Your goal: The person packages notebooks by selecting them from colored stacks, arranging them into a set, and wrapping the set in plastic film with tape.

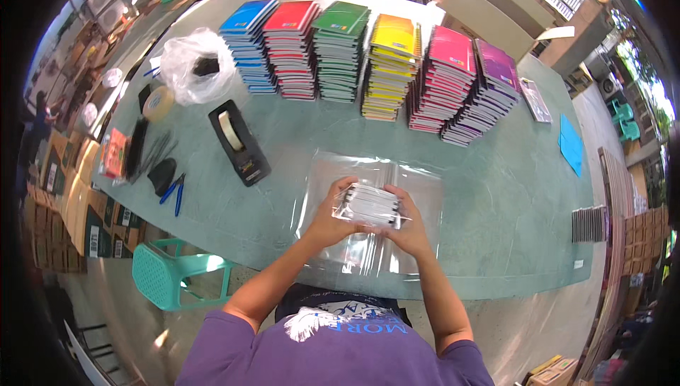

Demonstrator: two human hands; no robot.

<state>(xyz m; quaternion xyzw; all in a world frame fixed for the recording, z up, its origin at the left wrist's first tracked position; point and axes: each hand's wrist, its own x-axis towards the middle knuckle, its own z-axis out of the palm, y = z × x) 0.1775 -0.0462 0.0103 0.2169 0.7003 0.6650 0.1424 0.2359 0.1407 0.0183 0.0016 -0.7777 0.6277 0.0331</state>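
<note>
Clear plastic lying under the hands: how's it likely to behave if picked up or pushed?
The clear plastic is probably floppy, since it looks thin and see-through, with ripples and creases. Likely light for its spread, as it lies nearly flat. Possibly slippery too, judging by its glossy highlights; a push might slide or wrinkle it.

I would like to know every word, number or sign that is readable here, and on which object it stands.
Printed wording is not copied here, only located.
Purple shirt: large blue capitals, legible.
Cartons at left: dark printed labels, partly legible.
Notebook stacks: small cover marks, too small to read.
Tape dispenser: pale lettering, too small to read.
Held bundle: no lettering I can make out.
</note>
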